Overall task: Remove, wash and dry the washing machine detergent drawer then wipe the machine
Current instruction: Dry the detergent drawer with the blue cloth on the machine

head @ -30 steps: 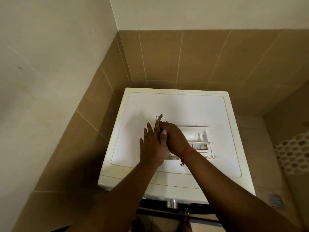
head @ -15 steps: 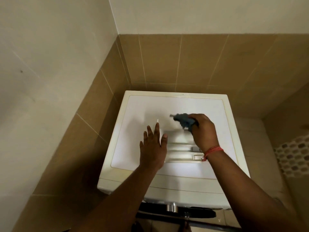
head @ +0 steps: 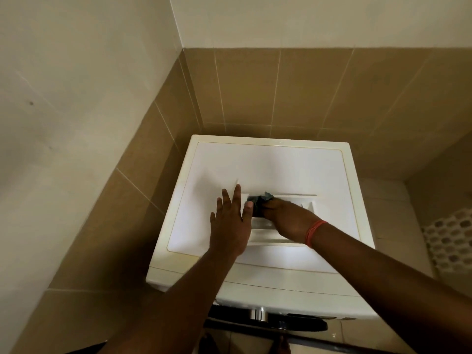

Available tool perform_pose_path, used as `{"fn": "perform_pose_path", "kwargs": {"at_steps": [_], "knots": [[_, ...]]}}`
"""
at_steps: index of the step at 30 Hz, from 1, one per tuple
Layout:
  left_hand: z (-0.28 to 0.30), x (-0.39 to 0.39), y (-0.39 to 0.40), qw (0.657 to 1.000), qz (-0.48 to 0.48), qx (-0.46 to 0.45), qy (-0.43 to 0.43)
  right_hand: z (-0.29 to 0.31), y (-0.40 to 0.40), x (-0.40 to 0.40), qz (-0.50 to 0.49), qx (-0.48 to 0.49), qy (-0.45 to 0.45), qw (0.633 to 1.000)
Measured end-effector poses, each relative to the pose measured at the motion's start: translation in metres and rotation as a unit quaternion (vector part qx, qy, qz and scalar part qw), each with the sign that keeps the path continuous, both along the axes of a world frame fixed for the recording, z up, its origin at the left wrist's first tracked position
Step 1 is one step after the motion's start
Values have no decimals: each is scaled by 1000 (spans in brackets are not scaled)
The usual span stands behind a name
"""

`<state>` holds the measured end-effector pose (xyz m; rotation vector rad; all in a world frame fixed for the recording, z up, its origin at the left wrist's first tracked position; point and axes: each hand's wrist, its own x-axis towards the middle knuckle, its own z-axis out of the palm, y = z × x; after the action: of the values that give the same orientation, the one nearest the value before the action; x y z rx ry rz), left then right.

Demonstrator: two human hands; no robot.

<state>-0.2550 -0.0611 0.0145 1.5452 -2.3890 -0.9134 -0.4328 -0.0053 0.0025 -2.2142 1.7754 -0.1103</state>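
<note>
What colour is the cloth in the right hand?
Dark blue-grey cloth, gripped by the right hand; seen in the head view.

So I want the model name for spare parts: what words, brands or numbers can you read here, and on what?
None can be read. The washing machine top is plain white; the detergent drawer shows no lettering; its front panel is seen edge-on, so any labels are out of sight.

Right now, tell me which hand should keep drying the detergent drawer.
Right hand: it already grips the dark cloth inside the detergent drawer. The left hand lies flat beside it, probably steadying.
</note>
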Motion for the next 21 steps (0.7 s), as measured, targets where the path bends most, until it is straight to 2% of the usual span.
{"fn": "perform_pose_path", "kwargs": {"at_steps": [2,5,8,11,14,15,17,19,21], "knots": [[0,0,-1,1000,18,8,17,12,-3,10,-11,54,-37,998],[0,-1,-2,999,33,5,14,16,-5,18,-41,112,-20,993],[0,-1,-2,999,29,-16,-13,5,-8,5,-86,139,14,987],[1,-1,-1,999,32,-20,-31,5,-2,-13,-147,163,3,976],[2,-4,1,998,24,-36,-56,4,1,-2,-204,146,15,968],[2,-5,1,997,23,-37,-58,6,-2,6,-201,141,33,969],[1,-6,1,997,21,-36,-62,8,-11,23,-106,142,26,984],[1,-6,0,997,23,-27,-63,-2,-17,29,-32,160,-16,986],[1,-5,0,998,24,-21,-58,11,-19,19,-48,173,-78,981]]}}
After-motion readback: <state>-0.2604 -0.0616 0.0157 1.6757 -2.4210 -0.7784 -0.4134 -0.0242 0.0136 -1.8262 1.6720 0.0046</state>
